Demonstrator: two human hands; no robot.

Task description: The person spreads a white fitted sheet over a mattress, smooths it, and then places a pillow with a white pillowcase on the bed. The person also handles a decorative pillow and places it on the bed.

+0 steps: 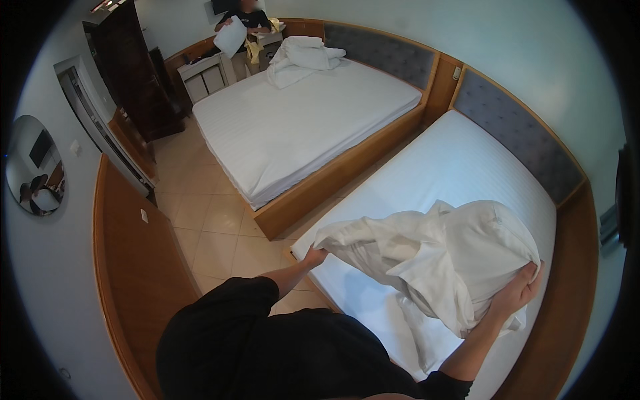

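Observation:
A crumpled white cloth (430, 245), perhaps a duvet cover or sheet, is stretched loosely between my two hands. My left hand (316, 256) grips one end of it near the bed's left edge. On the other side, my right hand (520, 290) clasps a rounded, bulging part of the cloth, with the thumb and fingers closed on its border. Whether something lies inside the bulge cannot be seen. Below the cloth is a bed with a white mattress (450, 155). Part of the fabric hangs down onto it and hides its middle.
A second white bed (310, 130) stands to the left across a narrow gap, with bunched white bedding (302, 55) at its far end. Beyond it a person (245, 25) holds a white pillow (231, 37). A wood panel (135, 270) rises on my left beside the tiled floor (220, 215).

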